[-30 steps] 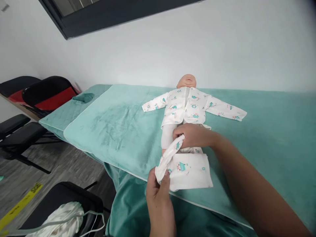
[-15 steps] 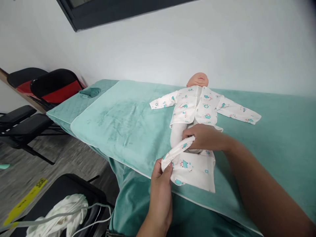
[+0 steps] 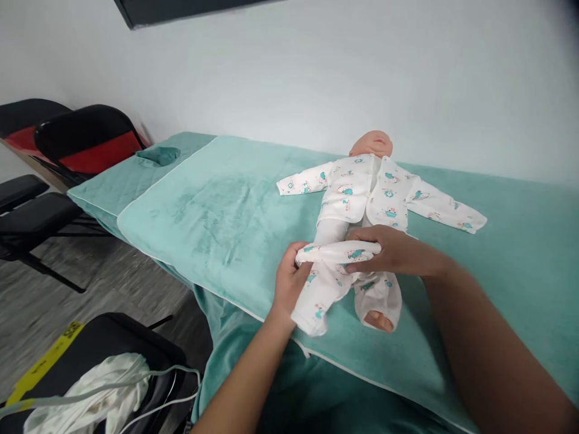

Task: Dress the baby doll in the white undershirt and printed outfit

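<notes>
A baby doll [image 3: 368,144] lies on its back on the green-covered bed, its head by the wall. It wears a white printed jacket [image 3: 346,190] with both sleeves spread out. White printed baby pants [image 3: 332,292] cover its lower legs, and a bare foot [image 3: 379,320] shows at one cuff. My left hand [image 3: 292,274] grips one side of the rolled waistband. On the other side, my right hand [image 3: 384,250] has its fingers closed round the waistband near the doll's thighs. The band is stretched between both hands, across the legs.
The bed [image 3: 217,199] runs along a white wall [image 3: 280,78]. Black folding chairs [image 3: 90,135] stand past its left end. At the lower left, another chair [image 3: 136,334] holds a crumpled white cloth [image 3: 108,386], with a pale cable [image 3: 90,390] passing over it.
Both hands have moved the pants' waistband up the doll's legs. The pant legs now hang round the shins, and a foot has come into sight at one cuff. The view has shifted slightly.
</notes>
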